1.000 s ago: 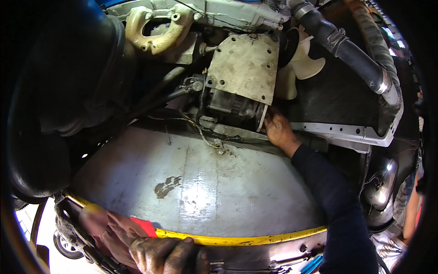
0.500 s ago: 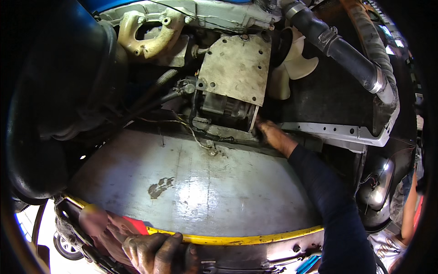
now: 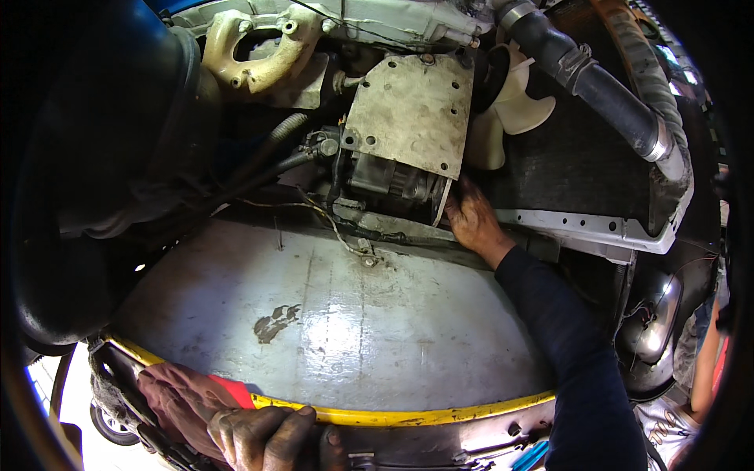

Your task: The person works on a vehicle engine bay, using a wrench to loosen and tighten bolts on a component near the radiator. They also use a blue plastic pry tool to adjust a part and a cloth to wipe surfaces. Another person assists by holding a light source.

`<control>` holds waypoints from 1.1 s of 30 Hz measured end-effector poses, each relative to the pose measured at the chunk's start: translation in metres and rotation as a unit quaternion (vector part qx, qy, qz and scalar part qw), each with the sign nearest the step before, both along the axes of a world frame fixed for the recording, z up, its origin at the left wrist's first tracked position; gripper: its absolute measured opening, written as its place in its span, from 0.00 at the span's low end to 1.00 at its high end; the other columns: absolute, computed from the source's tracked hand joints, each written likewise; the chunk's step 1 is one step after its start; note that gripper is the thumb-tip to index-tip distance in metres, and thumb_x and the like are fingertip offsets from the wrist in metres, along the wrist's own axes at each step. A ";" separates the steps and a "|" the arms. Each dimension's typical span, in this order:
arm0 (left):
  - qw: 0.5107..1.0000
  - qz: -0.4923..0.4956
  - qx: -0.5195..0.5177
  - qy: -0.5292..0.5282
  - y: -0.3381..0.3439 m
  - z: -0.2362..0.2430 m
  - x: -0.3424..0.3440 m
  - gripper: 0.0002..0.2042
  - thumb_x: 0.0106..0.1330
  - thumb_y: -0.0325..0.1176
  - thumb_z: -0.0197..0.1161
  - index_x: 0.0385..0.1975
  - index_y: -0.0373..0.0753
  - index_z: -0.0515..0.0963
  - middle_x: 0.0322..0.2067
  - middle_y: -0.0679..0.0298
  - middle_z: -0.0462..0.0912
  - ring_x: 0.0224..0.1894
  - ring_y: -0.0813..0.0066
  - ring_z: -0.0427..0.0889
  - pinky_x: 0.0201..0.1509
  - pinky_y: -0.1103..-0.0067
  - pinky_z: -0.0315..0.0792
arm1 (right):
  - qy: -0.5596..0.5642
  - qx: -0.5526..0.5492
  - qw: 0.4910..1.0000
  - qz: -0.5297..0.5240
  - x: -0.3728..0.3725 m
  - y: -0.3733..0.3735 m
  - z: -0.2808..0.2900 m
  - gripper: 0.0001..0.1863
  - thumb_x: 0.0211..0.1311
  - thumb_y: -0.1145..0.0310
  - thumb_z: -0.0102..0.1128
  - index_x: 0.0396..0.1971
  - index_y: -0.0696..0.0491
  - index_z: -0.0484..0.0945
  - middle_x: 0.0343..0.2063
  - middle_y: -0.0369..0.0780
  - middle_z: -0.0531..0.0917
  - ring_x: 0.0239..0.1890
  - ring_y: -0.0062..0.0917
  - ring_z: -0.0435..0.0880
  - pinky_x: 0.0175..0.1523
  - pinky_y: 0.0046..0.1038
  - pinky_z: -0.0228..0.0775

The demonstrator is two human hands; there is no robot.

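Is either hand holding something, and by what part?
Cannot tell: the right hand, fingertips obscured, is beside the metal plate; the left hand curls at the yellow rim, grip unclear.

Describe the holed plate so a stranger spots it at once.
Find the big grey panel above the yellow strip, then look up past it to the right hand. The plate sits just up and left of that hand. Unlike the curved fan to its right, it is flat and blotchy, with small round holes near its edges.
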State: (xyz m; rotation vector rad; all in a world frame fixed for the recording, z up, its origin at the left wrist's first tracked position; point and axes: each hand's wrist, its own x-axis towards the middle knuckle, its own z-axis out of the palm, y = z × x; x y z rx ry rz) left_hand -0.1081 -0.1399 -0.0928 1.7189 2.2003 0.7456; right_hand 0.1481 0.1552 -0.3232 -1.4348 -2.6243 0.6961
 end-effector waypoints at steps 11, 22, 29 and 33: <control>1.000 -0.001 0.003 -0.005 0.002 0.002 -0.002 0.13 0.63 0.39 0.71 0.39 0.36 0.85 0.35 0.58 0.81 0.37 0.61 0.77 0.47 0.66 0.69 | 0.006 -0.228 0.968 -0.101 0.001 -0.007 0.001 0.49 0.74 0.30 0.33 0.65 0.65 0.69 0.61 0.63 0.75 0.67 0.56 0.71 0.71 0.42 0.63; 1.000 0.000 0.001 -0.005 0.001 0.002 -0.002 0.13 0.62 0.38 0.72 0.40 0.36 0.85 0.35 0.57 0.81 0.38 0.61 0.78 0.46 0.66 0.70 | -0.097 -0.353 0.928 -0.072 -0.001 -0.010 0.006 0.42 0.77 0.33 0.35 0.62 0.60 0.71 0.43 0.55 0.82 0.46 0.43 0.80 0.60 0.41 0.70; 1.000 0.001 0.002 -0.008 0.001 0.002 -0.001 0.13 0.62 0.38 0.72 0.40 0.37 0.85 0.36 0.58 0.81 0.38 0.61 0.78 0.47 0.66 0.69 | 0.036 -0.167 0.979 -0.107 -0.001 -0.012 0.010 0.43 0.76 0.32 0.34 0.53 0.62 0.78 0.36 0.58 0.84 0.44 0.53 0.83 0.57 0.46 0.72; 1.000 0.005 -0.002 -0.013 0.000 0.002 -0.001 0.12 0.62 0.38 0.72 0.39 0.37 0.85 0.35 0.58 0.81 0.38 0.61 0.78 0.47 0.67 0.69 | 0.029 -0.097 0.993 -0.052 0.000 -0.004 0.011 0.38 0.76 0.38 0.45 0.58 0.64 0.72 0.47 0.60 0.83 0.51 0.58 0.81 0.57 0.48 0.73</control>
